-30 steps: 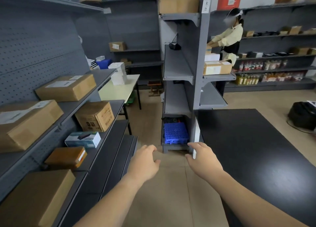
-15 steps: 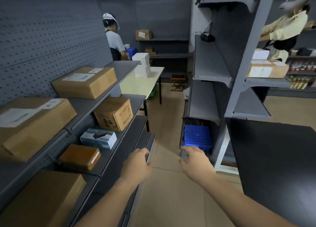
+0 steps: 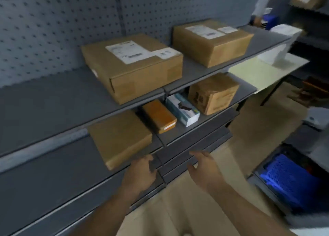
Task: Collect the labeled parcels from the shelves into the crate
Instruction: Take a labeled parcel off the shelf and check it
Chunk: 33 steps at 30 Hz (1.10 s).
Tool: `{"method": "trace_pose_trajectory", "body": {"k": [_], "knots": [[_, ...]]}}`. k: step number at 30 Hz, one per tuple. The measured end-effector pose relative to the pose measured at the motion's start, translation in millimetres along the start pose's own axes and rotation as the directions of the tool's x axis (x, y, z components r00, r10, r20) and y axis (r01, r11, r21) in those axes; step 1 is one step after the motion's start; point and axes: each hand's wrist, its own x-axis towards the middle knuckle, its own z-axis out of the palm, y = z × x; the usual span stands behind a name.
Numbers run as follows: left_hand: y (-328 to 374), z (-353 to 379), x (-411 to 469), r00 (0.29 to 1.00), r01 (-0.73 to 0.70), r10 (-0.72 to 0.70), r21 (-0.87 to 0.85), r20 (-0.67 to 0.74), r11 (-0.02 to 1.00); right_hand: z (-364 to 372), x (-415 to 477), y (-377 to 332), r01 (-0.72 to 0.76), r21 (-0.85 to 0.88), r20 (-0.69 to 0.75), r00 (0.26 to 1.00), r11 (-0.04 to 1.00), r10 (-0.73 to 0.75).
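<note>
Brown cardboard parcels [image 3: 132, 67] with white labels, grey shelves [image 3: 44, 100], dotted grey pegboard [image 3: 53, 22], blue crate [image 3: 292, 180]

In front of me, the shelves [image 3: 53, 100] are matt grey metal, backed by perforated pegboard [image 3: 53, 31]. On them sit matt brown cardboard parcels [image 3: 142, 79] with white paper labels [image 3: 128, 51] and a smooth printed carton [image 3: 183, 111]. Right of the shelves is a blue plastic lattice crate [image 3: 288, 178].

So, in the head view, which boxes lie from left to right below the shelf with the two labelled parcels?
Plain flat cardboard box → orange box → white and teal box → small brown carton.
</note>
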Motion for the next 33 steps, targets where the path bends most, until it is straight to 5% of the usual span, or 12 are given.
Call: {"method": "trace_pose_trajectory", "body": {"k": [8,16,25,33], "knots": [[-57.7,-25.2,-27.2,0.912,0.343,-0.355,-0.095,-0.206,0.935,25.9,72.7,-58.1,0.301,-0.013,0.211,0.933,0.953,-0.292],[-90.5,-6.2,-18.7,0.78,0.499,-0.577,-0.315,-0.241,0.807,63.7,127.0,-71.3,0.367,-0.027,0.278,0.896,0.93,-0.346],[-126.8,11.3,49.7,0.67,0.495,-0.69,-0.528,-0.274,0.69,125.0,197.3,-77.5,0.253,0.045,0.259,0.931,0.966,-0.256],[-143.4,36.7,63.2,0.648,0.373,-0.693,-0.663,-0.314,0.649,162.1,213.4,-61.5,0.188,0.169,0.275,0.933,0.967,-0.23]]}}
